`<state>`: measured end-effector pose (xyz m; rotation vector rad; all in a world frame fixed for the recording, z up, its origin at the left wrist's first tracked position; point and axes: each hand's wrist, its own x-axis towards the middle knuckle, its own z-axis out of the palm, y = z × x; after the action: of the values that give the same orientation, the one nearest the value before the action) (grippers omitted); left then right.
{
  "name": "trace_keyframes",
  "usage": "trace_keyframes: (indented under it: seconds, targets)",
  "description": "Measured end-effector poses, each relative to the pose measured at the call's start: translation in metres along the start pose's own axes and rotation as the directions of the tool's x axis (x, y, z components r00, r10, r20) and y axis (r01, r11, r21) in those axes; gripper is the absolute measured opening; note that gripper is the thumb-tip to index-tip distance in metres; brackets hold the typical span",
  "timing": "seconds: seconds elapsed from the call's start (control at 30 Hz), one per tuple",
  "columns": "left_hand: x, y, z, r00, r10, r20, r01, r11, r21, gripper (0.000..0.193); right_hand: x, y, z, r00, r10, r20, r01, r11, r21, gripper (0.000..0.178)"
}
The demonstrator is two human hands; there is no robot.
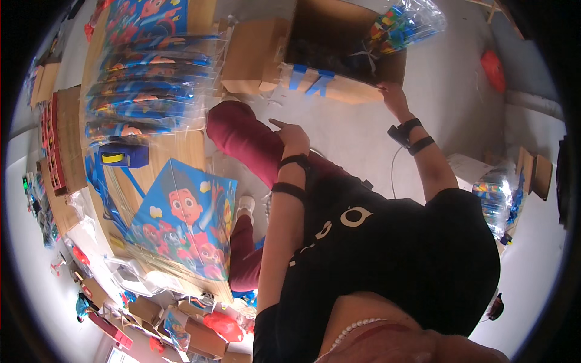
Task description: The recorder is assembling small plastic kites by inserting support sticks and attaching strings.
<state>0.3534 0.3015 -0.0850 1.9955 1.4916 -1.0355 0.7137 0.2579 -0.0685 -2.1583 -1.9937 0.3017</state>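
Observation:
At the top of the view, my right hand [393, 100] has its fingers closed on the near right corner of an open cardboard box [348, 89] with blue tape on its side. The inside of the box is dark, and what lies in it is hard to make out. A colourful bundle in clear plastic [402, 27] leans over the box's far right rim. My left hand [293, 138] lies by my raised thigh in dark red trousers, holding nothing, its index finger stretched out.
On the wooden table at left lie a row of kites in clear bags [151, 91], a blue tape dispenser [124, 155] and a spread blue printed kite [187, 221]. A closed carton [254, 54] adjoins the open box. A red bag [493, 71] sits on the floor at right.

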Motion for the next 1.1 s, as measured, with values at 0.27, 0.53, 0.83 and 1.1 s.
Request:
trace_keyframes:
  seconds: [0.27,0.53,0.83,1.1]
  targets:
    - [-0.009,0.001,-0.007,0.999,0.046,0.010,-0.047,0.989,0.138,0.045,0.000,0.007,0.002,1.000,-0.008,0.009,0.008,1.000,-0.026,0.024]
    - [-0.017,0.003,-0.018,0.994,-0.009,0.110,-0.011,0.983,0.185,0.054,0.000,0.006,0.001,0.998,0.033,0.056,-0.032,0.999,-0.012,0.024]
    - [-0.017,0.010,-0.016,0.999,-0.008,-0.053,0.017,0.986,0.165,0.053,-0.002,0.008,-0.002,0.996,0.039,0.080,-0.030,0.994,-0.105,0.025]
    - [-0.022,-0.001,-0.005,0.859,0.073,-0.507,-0.225,0.943,-0.245,0.034,-0.004,0.020,0.019,0.991,0.121,0.053,-0.127,0.986,0.108,0.032]
